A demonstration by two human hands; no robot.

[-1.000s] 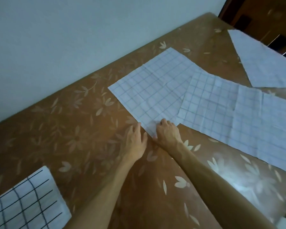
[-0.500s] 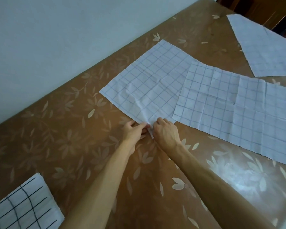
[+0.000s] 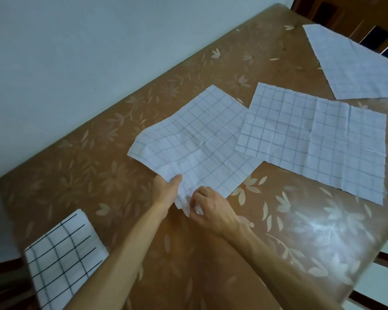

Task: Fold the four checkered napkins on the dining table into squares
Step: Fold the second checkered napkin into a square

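At frame centre both hands, left hand (image 3: 166, 193) and right hand (image 3: 213, 209), pinch the rumpled napkin (image 3: 195, 142) by its near corner, fingertips hidden under cloth, its far end on the surface (image 3: 121, 198).

**Brown flowered worktop with four checked cloths**

The worktop (image 3: 211, 276) has a glossy brown cover printed with pale flowers and leaves, and its far edge runs along a light wall. Four napkins lie on it. A folded napkin (image 3: 63, 256) with bold dark lines sits at the near left corner. A rumpled napkin (image 3: 199, 144) with a faint grid lies in the middle, partly raised off the surface. Just right of it a flat napkin (image 3: 323, 142) is spread open, showing crease lines. A far napkin (image 3: 354, 68) lies at the far right corner, apart from the others.
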